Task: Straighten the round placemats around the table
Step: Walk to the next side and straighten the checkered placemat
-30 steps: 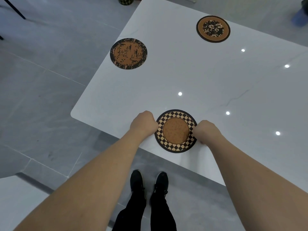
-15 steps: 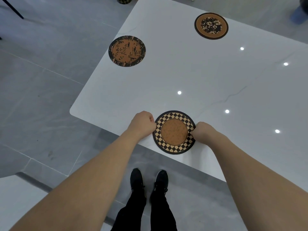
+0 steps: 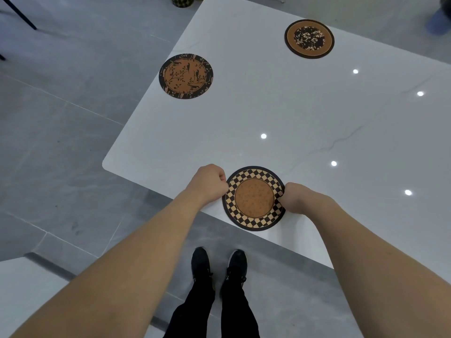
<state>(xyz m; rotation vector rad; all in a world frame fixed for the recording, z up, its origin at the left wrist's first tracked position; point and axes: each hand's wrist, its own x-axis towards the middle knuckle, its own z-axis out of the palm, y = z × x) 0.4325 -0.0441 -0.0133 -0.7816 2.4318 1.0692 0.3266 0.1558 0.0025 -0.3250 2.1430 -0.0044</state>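
A round checkered placemat [image 3: 253,198] with a cork centre lies at the near edge of the white table [image 3: 305,132], its near rim slightly over the edge. My left hand [image 3: 207,182] grips its left rim with curled fingers. My right hand [image 3: 296,197] pinches its right rim. A round placemat with a bird and branch print [image 3: 186,76] lies by the table's left edge. A round placemat with a dark flower centre [image 3: 309,39] lies at the far side.
The table's rounded corner [image 3: 107,164] is to the left of my hands. Grey tiled floor [image 3: 61,113] surrounds the table. My black shoes [image 3: 219,264] stand just below the near edge. A dark chair leg [image 3: 20,14] shows at top left.
The checkered placemat has slid slightly toward the near table edge with both hands on its rim. The other two placemats have not moved on the table.
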